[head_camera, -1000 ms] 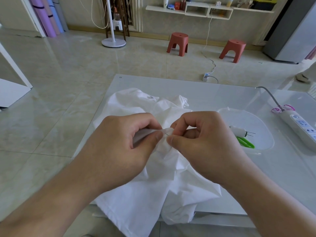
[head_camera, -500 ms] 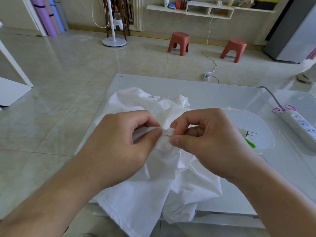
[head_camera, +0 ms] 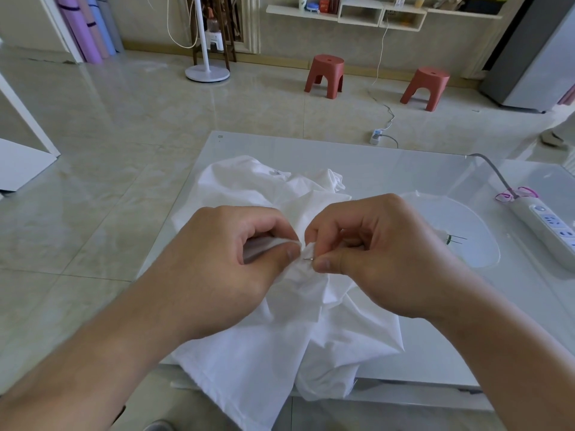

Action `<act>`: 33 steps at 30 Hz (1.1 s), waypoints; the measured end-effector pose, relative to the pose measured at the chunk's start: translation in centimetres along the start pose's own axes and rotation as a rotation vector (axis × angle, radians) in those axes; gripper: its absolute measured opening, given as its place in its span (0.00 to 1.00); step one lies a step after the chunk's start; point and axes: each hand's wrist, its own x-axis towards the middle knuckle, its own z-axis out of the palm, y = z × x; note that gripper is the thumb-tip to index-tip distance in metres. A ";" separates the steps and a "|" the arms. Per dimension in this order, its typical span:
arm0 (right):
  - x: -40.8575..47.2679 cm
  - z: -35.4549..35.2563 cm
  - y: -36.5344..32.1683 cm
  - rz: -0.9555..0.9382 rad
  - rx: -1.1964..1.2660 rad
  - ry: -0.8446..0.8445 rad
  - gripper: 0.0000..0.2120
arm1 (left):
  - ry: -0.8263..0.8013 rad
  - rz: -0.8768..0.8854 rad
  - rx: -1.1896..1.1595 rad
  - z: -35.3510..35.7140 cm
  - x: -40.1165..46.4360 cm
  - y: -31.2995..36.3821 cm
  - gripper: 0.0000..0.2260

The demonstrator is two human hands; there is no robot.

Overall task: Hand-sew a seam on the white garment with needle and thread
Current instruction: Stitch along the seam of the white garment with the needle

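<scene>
On the white surface (head_camera: 389, 169), the left hand (head_camera: 217, 262) is pinching the shirt (head_camera: 264, 353) fold while right-hand fingers (head_camera: 323, 264), now lower, are nipping the needle (head_camera: 308, 259) into another stitch.

Bright, even daylight; glossy floor (head_camera: 124, 126) glare, wide-angle bending at edges.

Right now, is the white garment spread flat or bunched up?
Bunched up: the white garment lies crumpled in folds on the table, one fold pinched between both hands.
</scene>
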 end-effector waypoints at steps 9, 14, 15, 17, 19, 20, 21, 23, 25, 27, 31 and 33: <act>0.1 -0.1 0.4 -0.033 -0.029 -0.029 0.12 | -0.052 0.005 -0.020 -0.2 0.1 0.0 0.04; 0.3 -0.1 0.5 -0.056 -0.038 -0.055 0.11 | -0.076 -0.013 -0.044 -0.3 0.0 0.1 0.04; 0.3 -0.1 0.6 -0.063 -0.035 -0.064 0.11 | -0.082 -0.023 -0.050 -0.3 0.0 0.1 0.04; 0.3 -0.2 0.6 -0.079 -0.027 -0.082 0.12 | -0.096 -0.044 -0.064 -0.3 0.1 0.1 0.04; 0.3 -0.2 0.6 -0.086 -0.022 -0.094 0.13 | -0.110 -0.063 -0.084 -0.4 0.3 0.0 0.04; 0.3 -0.2 0.6 -0.092 -0.020 -0.097 0.12 | -0.118 -0.069 -0.096 -0.5 0.3 0.0 0.05; 0.3 -0.2 0.5 -0.099 -0.013 -0.098 0.10 | -0.124 -0.071 -0.112 -0.5 0.3 -0.1 0.05; 0.2 0.0 0.5 -0.115 0.025 -0.092 0.07 | -0.137 -0.074 -0.156 -0.6 0.5 -0.2 0.06; 0.3 0.0 0.5 -0.132 0.065 -0.085 0.08 | -0.157 -0.074 -0.211 -0.7 0.5 -0.3 0.06; 0.3 0.0 0.5 -0.139 0.096 -0.079 0.07 | -0.174 -0.080 -0.263 -0.8 0.7 -0.4 0.02; 0.2 0.2 0.5 -0.120 0.116 -0.060 0.05 | -0.170 -0.094 -0.298 -0.6 0.8 -0.3 0.03; 0.2 0.2 0.5 -0.110 0.117 -0.060 0.07 | -0.168 -0.095 -0.309 -0.6 0.8 -0.2 0.02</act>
